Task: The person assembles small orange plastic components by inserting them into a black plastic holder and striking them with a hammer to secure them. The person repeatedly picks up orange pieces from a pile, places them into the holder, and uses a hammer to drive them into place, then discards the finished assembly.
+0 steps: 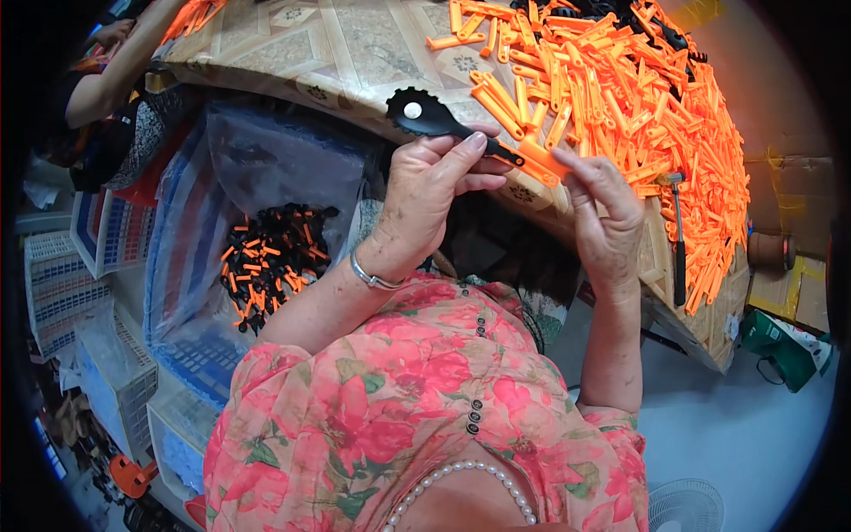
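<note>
Co-worker's bare arm point(106, 89): we see it at the upper left, beside the patterned, wood-look tabletop point(381, 44).
Blue-and-white plastic crates point(58, 284): they stand at the far left, near the floor.
Blue, red and white striped container lined with clear plastic point(177, 230): it gapes open to the left of the person, and inside we find a loose heap of black-and-orange plastic pieces point(277, 262).
Left hand point(434, 173): thumb and fingers are closed on the neck of a black plastic piece with a toothed, rounded head point(430, 115); a silver metal bracelet point(372, 277) circles the wrist.
Black piece: its head, marked with a pale round spot, points to the upper left, and its slim stem slants down to the right.
Narrow orange plastic handle point(542, 161): it sits between the two hands, overlapping the tip of the stem — we cannot tell how firmly they are joined.
Right hand point(607, 195): thumb and forefinger pinch the handle's far end, with hardly any gap.
Big pile of orange plastic strips point(638, 124): we see it spread across the tabletop's right side.
Black-handled hammer with a metal head point(679, 239): it lies against the pile's near side.
</note>
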Motion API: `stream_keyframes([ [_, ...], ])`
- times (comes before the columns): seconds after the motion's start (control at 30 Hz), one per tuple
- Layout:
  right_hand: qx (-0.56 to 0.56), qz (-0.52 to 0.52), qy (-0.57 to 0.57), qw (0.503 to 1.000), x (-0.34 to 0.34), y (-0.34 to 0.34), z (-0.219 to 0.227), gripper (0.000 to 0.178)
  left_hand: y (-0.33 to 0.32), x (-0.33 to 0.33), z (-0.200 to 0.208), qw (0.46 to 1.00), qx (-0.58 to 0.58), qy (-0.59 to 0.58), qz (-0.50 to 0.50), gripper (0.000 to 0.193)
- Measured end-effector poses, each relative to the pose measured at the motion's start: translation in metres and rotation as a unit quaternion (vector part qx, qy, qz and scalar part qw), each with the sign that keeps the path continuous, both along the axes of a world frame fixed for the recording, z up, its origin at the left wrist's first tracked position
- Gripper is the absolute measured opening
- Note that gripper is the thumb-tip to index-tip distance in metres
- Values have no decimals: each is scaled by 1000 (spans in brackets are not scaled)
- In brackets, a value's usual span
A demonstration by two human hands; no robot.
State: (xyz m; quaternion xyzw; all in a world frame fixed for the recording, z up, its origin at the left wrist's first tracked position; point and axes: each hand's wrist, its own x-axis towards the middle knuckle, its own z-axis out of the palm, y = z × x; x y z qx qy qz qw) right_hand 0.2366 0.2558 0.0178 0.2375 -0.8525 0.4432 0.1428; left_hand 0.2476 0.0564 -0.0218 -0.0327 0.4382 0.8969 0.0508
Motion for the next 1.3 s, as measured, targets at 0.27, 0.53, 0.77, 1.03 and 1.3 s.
stream_keyframes([
  [0.27, 99, -77, 52, 991, 25, 10, -13, 27, 17, 6, 6, 999, -8, -6, -43, 26],
  [0.53, 186, -81, 108, 973, 37, 16, -14, 27, 26, 8, 2, 998, -17, -15, -53, 25],
  [0.77, 260, -102, 129, 951, 41, 21, -20, 31, 34, 9, -3, 996, -51, -3, -70, 25],
  [1.03, 299, -115, 142, 937, 48, 16, -19, 32, 40, 16, -6, 989, -117, 63, -58, 24],
  [1.3, 241, -154, 56, 957, 56, 18, -6, 36, 33, 17, 11, 950, -305, 40, -55, 19],
])
